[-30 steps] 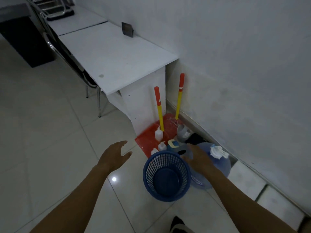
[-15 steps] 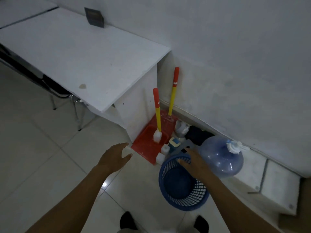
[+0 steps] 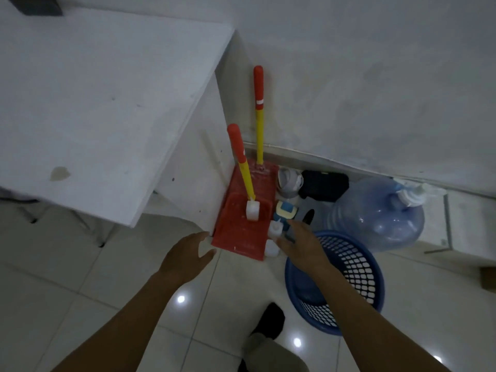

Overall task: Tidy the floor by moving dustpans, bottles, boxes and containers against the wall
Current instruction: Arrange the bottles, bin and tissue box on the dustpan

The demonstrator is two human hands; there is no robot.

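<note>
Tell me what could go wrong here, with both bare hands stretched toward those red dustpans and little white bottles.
The right hand is spread right beside two small white plastic bottles standing at the edge of the front red plastic dustpan; a brush could likely tip them. Another white bottle stands inside that dustpan, so sliding the pan may topple it. The blue mesh basket sits under the right forearm and might get nudged.

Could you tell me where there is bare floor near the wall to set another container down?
Bare tiles lie right of the blue basket, in front of the low white ledge. More open floor sits left of the red dustpans, before the table. Between the dustpans and the water jug it is crowded with small bottles and a black object.
</note>
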